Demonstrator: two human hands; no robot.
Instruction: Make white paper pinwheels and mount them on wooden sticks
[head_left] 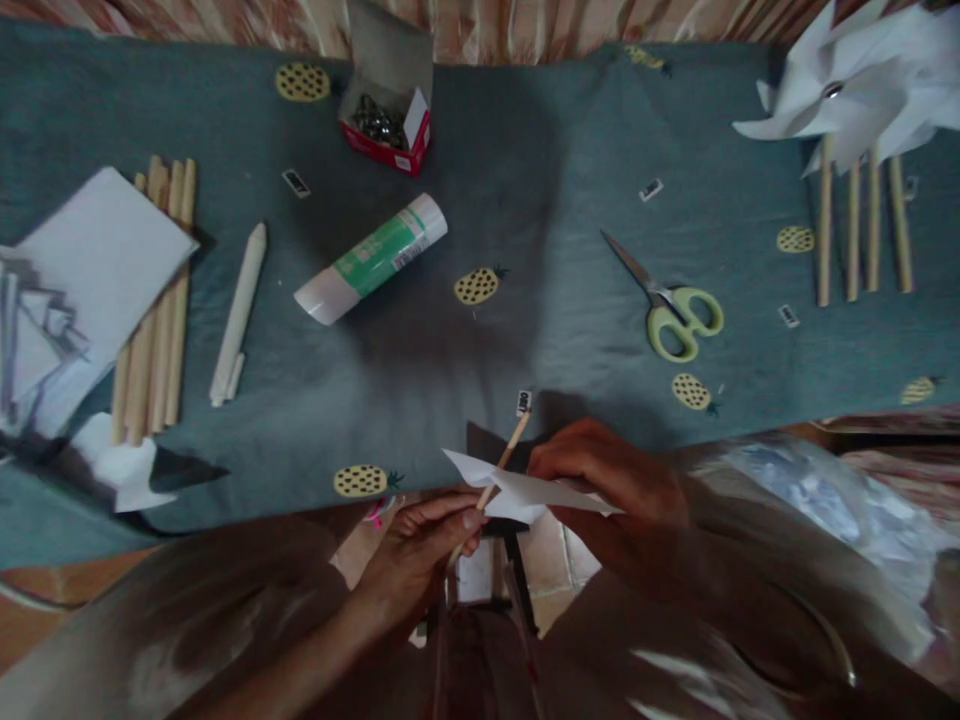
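My left hand pinches a thin wooden stick that slants up to the right in front of my lap. Against the stick lies a folded piece of white paper, its pointed corner reaching left. My right hand is closed on the right side of this paper, with some fingers hidden beneath it. How the paper and stick are joined, if at all, I cannot tell. Just beyond the stick's tip is the edge of the patterned tablecloth.
Scissors with green handles, a glue stick, a white pen and a red box of metal pins lie on the cloth. Paper squares overlap wooden sticks at left. White paper pinwheels are at right.
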